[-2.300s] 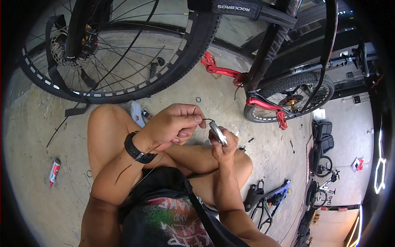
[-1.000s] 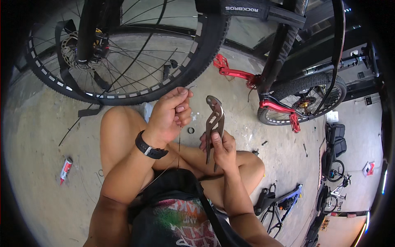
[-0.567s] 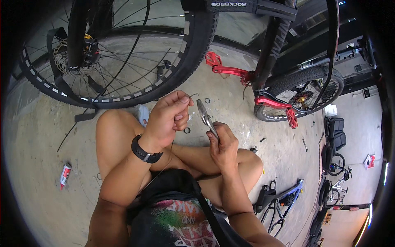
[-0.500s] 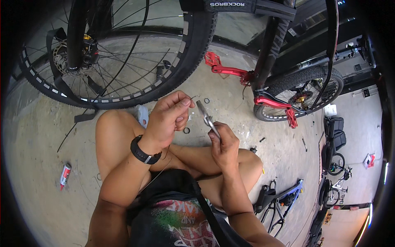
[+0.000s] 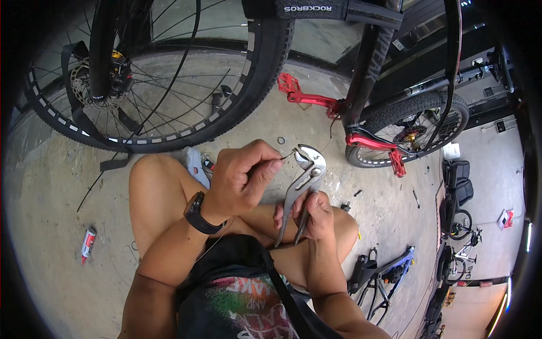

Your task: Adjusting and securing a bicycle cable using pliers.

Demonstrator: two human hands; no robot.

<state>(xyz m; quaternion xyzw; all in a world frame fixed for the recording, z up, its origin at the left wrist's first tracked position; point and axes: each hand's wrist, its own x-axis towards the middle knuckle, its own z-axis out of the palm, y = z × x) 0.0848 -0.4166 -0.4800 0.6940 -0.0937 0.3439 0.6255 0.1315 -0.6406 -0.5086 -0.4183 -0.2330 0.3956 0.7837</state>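
My left hand (image 5: 245,181), a watch on its wrist, pinches a thin cable (image 5: 289,155) between thumb and forefinger, its short end pointing right. A thin strand also runs across my lap below that wrist; whether it is the same cable I cannot tell. In my right hand (image 5: 316,217) is a pair of grey slip-joint pliers (image 5: 309,179), held by the handles. Their jaws are spread beside the cable's end; whether they touch it is too small to make out.
A bicycle's front wheel (image 5: 226,121) stands ahead on the left, its red crank (image 5: 313,99) and rear wheel (image 5: 418,135) further right. On the concrete floor lie a white and red tube (image 5: 88,243), a black ring (image 5: 281,140) and a blue bicycle frame (image 5: 398,271).
The pliers have turned to show their side, with handles and jaws spread. My left hand has moved right and slightly nearer me with the cable. My right hand has lowered.
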